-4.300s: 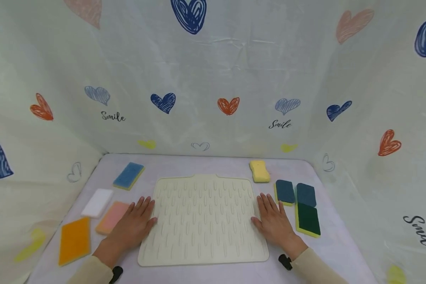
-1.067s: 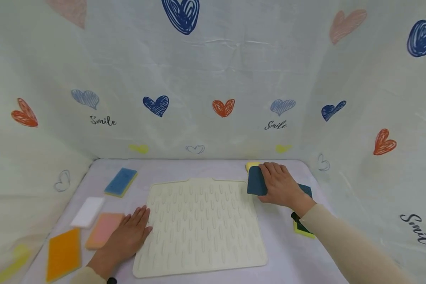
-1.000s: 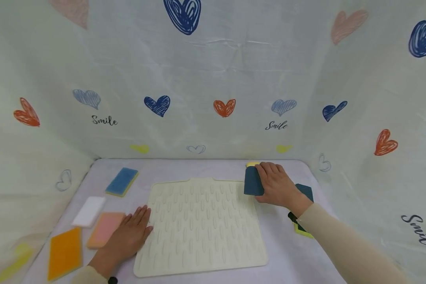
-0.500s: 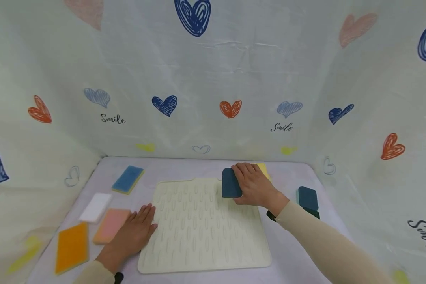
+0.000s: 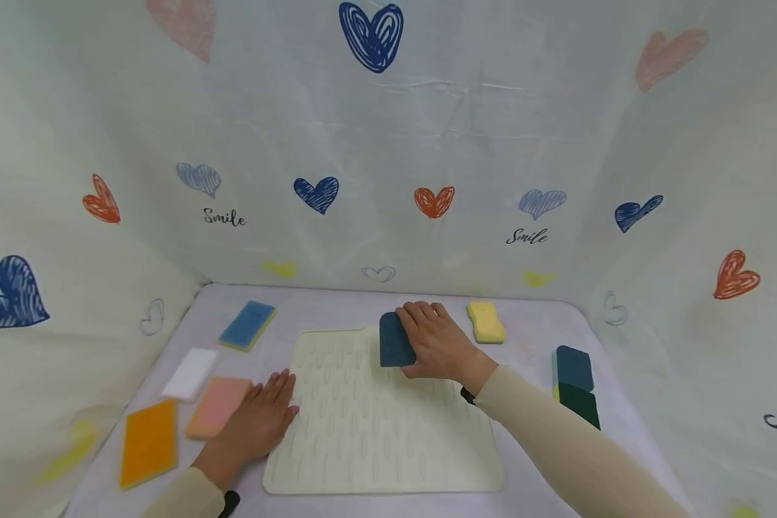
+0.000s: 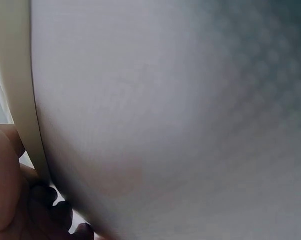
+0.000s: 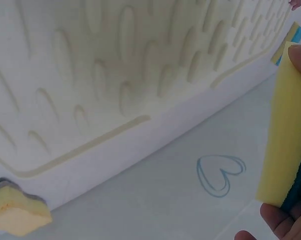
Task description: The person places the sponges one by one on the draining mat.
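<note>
My right hand (image 5: 435, 344) grips a sponge (image 5: 396, 341) over the upper part of a cream ridged mat (image 5: 375, 453). The sponge has a dark teal scouring face and, in the right wrist view, a thick yellow foam body (image 7: 284, 130) pinched between thumb and fingers. A gap separates it from the mat. My left hand (image 5: 262, 416) lies with fairly straight fingers on the table at the mat's left edge, beside a pink sponge (image 5: 219, 407). Only part of that hand (image 6: 8, 190) shows in the left wrist view.
On the left are a blue sponge (image 5: 247, 325), a white one (image 5: 191, 374) and an orange one (image 5: 149, 444). A yellow sponge (image 5: 486, 322) lies at the back right. Further right sit a teal sponge (image 5: 575, 368) and a dark green one (image 5: 579, 404). Heart-printed cloth (image 5: 388, 129) hangs behind.
My right hand left its place beside the mat, picked up a teal sponge from the right and carried it leftward over the mat. The left hand stays put. The head view shifted slightly.
</note>
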Demonstrator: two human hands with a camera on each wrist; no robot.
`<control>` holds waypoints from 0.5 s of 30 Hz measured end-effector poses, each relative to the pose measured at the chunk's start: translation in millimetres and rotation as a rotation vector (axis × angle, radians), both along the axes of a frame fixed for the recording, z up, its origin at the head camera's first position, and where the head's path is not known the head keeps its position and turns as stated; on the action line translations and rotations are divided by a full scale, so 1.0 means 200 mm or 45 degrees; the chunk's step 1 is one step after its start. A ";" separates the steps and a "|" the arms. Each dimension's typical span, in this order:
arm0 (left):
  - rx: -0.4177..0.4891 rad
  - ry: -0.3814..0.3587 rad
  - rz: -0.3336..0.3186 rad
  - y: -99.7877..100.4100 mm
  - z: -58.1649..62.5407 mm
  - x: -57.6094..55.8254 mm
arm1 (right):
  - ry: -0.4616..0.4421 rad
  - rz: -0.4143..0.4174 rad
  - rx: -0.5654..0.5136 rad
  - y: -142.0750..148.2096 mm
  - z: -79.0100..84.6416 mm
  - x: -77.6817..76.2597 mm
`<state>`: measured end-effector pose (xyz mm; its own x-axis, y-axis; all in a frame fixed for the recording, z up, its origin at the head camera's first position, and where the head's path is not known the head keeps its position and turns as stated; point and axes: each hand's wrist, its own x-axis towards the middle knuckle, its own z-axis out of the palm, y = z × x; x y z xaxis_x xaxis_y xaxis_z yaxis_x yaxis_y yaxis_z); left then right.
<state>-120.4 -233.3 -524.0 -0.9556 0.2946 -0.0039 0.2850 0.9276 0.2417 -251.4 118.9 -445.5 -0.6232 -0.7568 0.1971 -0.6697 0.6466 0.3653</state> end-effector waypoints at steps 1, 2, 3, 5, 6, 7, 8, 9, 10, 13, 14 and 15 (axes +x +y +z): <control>-0.006 -0.011 0.000 0.01 0.01 0.00 | 0.004 0.009 -0.003 -0.02 -0.01 0.00; -0.011 -0.024 0.001 0.01 0.01 0.00 | 0.010 0.017 -0.005 -0.04 -0.01 0.00; -0.014 -0.033 0.003 0.01 0.01 -0.01 | 0.009 0.022 -0.005 -0.06 -0.02 0.00; -0.017 -0.046 0.007 0.02 0.02 0.00 | 0.002 0.034 -0.016 -0.12 -0.03 0.00; -0.018 -0.047 0.008 0.02 0.02 -0.01 | -0.007 0.035 -0.016 -0.14 -0.04 0.00; -0.021 -0.047 0.007 0.01 0.02 -0.01 | -0.018 0.036 -0.017 -0.17 -0.05 0.00; -0.022 -0.045 0.006 0.01 0.02 -0.01 | -0.032 0.033 -0.014 -0.20 -0.06 -0.01; -0.022 -0.043 0.005 0.01 0.01 -0.01 | -0.051 0.030 -0.011 -0.24 -0.07 -0.01; -0.025 -0.042 0.005 0.01 0.01 -0.01 | -0.063 0.027 -0.008 -0.27 -0.08 -0.01; -0.035 -0.049 0.014 0.01 0.00 -0.01 | -0.112 0.010 0.017 -0.37 -0.11 -0.01; -0.031 -0.052 0.018 0.01 -0.01 -0.02 | -0.129 0.001 0.027 -0.40 -0.12 -0.01; -0.035 -0.057 0.023 0.02 -0.01 -0.02 | -0.139 -0.007 0.033 -0.44 -0.13 -0.01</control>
<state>-124.3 -230.3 -526.4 -0.9595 0.2763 -0.0546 0.2575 0.9391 0.2278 -254.4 31.6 -471.0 -0.6439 -0.7574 0.1085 -0.7030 0.6415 0.3070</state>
